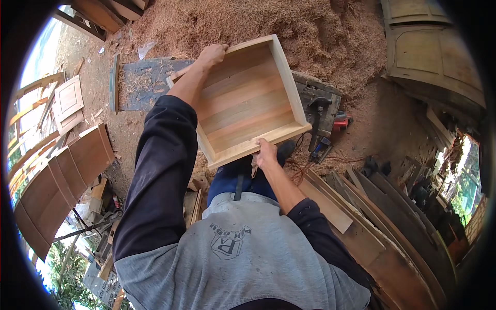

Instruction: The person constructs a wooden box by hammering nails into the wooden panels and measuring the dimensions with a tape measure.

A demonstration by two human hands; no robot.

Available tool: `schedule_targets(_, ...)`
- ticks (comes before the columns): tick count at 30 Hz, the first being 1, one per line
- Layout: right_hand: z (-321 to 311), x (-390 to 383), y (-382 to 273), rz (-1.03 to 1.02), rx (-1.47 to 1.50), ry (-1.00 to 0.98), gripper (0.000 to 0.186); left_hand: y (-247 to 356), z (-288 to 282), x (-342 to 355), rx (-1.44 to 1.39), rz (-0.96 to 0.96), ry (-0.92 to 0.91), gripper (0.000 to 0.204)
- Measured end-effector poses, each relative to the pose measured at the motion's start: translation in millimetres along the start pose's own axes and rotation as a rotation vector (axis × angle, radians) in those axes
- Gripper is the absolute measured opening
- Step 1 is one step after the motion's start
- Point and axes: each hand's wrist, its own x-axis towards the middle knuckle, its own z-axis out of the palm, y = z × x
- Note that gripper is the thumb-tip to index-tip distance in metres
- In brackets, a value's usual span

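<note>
A shallow wooden drawer (248, 101), its inside facing up and its base made of joined boards, is tilted between my two hands over a low bench (147, 77). My left hand (212, 55) is closed over the far rim, near its left part. At the near rim, my right hand (267, 153) grips the wood close to the middle, with the thumb on top. The drawer hides much of the bench. To its right a black clamp (320, 103) stands on the bench end.
A large heap of wood shavings (248, 18) lies beyond the bench. A red power tool (341, 121) is right of the clamp. Long boards (372, 222) lean at lower right, a wooden cabinet (421, 49) stands at upper right, and a curved panel (64, 183) is at left.
</note>
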Motion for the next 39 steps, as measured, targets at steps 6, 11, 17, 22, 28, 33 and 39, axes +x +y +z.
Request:
schedule_targets(6, 21.4, 30.5, 42.7, 0.139, 0.165, -0.003, 0.042, 18.1, 30.2, 52.4, 0.042, 0.104, -0.077, 0.024)
schedule_targets(11, 41.8, 46.2, 56.4, 0.198, 0.238, -0.085, 0.045, 26.2, 28.6, 64.9, 0.158, 0.122, -0.04, 0.028)
schedule_targets(17, 71.2, 38.5, 53.5, 0.236, 0.303, -0.098, 0.044, 32.1, 29.9, 82.6, 0.131, 0.174, -0.033, 0.026)
schedule_targets(22, 61.1, 17.8, 34.8, 0.57, -0.116, -0.389, 0.061, 13.1, 38.2, 63.9, 0.051, 0.24, 0.137, 0.049)
schedule_targets(28, 21.2, 23.0, -64.5, -0.634, -0.786, -0.069, 0.041, -25.9, 29.2, -31.5, 0.011, -0.194, 0.872, 0.075)
schedule_targets(33, 29.8, 98.0, -160.2, -1.203, -1.029, 0.187, 0.059, -81.5, 102.4, -130.2, -0.8, -0.672, 0.467, 0.086)
schedule_targets(39, 38.7, 133.9, -161.6, -0.622, -1.155, -0.076, 0.057, -73.9, 125.3, -141.8, -0.808, -0.619, 0.127, 0.058)
